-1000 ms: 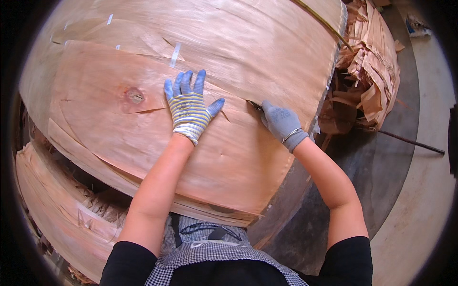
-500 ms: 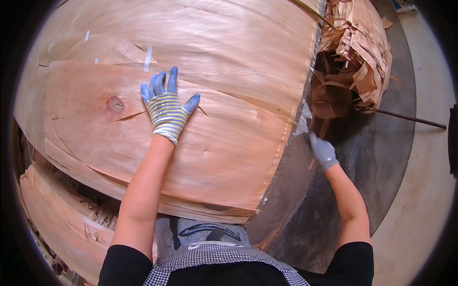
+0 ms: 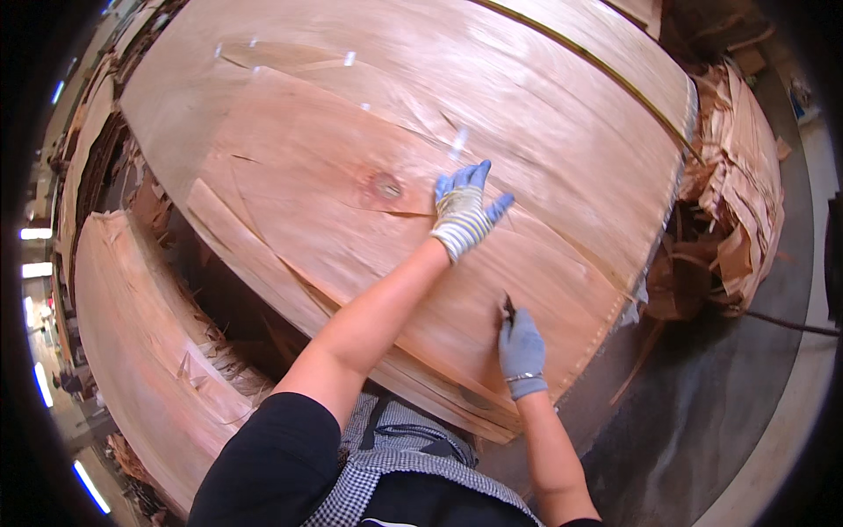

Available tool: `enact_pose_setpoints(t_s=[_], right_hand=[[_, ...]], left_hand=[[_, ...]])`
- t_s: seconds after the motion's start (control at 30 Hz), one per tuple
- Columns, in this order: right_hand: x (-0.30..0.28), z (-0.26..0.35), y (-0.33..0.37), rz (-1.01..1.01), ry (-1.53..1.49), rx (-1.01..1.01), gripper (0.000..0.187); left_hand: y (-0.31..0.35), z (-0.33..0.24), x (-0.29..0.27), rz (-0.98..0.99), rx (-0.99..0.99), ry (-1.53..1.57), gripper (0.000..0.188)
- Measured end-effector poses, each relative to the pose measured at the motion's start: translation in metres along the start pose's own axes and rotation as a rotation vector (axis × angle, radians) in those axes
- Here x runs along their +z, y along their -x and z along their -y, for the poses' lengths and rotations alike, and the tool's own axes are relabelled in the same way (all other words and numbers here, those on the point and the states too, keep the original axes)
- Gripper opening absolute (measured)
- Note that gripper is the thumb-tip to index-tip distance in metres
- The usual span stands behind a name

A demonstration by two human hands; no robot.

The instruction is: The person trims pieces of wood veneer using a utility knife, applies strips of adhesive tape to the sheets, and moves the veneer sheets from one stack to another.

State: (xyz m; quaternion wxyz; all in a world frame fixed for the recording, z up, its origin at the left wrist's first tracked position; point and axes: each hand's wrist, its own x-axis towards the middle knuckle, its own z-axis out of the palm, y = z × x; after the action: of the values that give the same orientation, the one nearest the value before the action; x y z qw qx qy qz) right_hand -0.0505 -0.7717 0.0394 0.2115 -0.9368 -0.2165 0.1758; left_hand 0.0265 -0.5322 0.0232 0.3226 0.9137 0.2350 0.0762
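Observation:
A large sheet of thin wood veneer (image 3: pixel 334 132) lies before me, with a knot (image 3: pixel 384 186) and a few splits in it. On its surface, just right of the knot, rests my left hand (image 3: pixel 464 215) in a striped glove with blue fingertips, fingers spread and holding nothing. Nearer to me, over the right part of the sheet, my right hand (image 3: pixel 522 347) in a grey glove is closed around a small dark tool (image 3: pixel 508 307). Only the tool's tip shows, so its kind is unclear. Short strips of white tape (image 3: pixel 459 141) sit along a seam beyond my left hand.
A long thin rod (image 3: pixel 597 66) lies across the far side of the sheet. Bundled torn veneer (image 3: pixel 742 184) stands at the right on a dark floor (image 3: pixel 676 386). Another veneer stack (image 3: pixel 140 334) with ragged edges is at the left, separated by a gap.
My right hand has come from beyond the sheet's right edge to over the veneer, its dark tool now visible. The view has turned left; my left hand stays near the knot.

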Motion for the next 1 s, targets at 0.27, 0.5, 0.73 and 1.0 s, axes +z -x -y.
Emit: enact_pose_setpoints(t_s=[0.27, 0.5, 0.73, 1.0], right_hand=[[0.008, 0.014, 0.002, 0.017, 0.135, 0.126, 0.017], [0.021, 0.011, 0.002, -0.056, 0.225, 0.16, 0.018], [0.025, 0.006, 0.0, -0.05, 0.221, 0.186, 0.02], [0.02, 0.009, -0.002, -0.025, 0.194, 0.162, 0.02]], left_hand=[[-0.099, 0.177, -0.145, -0.1, 0.343, -0.589, 0.049], [-0.12, 0.175, -0.181, 0.258, 0.404, -0.887, 0.024], [-0.095, 0.229, -0.21, -0.119, 0.555, -0.627, 0.015], [0.021, 0.316, -0.36, -0.525, 0.383, -0.605, 0.02]])
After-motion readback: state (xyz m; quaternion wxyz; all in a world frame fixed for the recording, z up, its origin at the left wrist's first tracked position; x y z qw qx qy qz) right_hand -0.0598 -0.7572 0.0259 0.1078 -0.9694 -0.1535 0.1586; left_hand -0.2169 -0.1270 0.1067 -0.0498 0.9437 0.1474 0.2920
